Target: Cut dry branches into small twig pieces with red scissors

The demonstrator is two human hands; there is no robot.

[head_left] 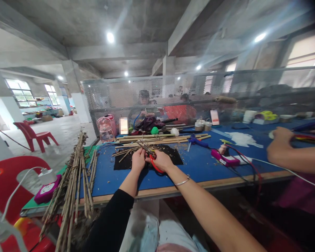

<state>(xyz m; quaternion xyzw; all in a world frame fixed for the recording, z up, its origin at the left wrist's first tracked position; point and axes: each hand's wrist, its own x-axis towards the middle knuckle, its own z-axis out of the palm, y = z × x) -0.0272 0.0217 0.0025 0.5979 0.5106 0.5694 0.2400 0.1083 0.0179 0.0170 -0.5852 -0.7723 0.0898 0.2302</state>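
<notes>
My right hand (pixel 162 161) is closed round the red-handled scissors (pixel 155 165), whose blades point up and to the left. Close beside it, my left hand (pixel 138 160) has its fingers pinched together near the blades; what they hold is too small or hidden to make out. Both hands are over a black cloth (pixel 173 154) strewn with plant scraps. Several thin cut sticks (pixel 124 152) lie on the cloth's left part, and longer canes (pixel 170 139) lie across the table just behind it.
A bundle of dry stalks (pixel 74 171) leans over the table's left end near a purple power strip (pixel 47 189). A blue glue gun (pixel 198 141) and another purple power strip (pixel 225 159) with cables lie to the right. A co-worker's arm (pixel 296 157) reaches in there. A perforated metal screen (pixel 110 94) stands behind.
</notes>
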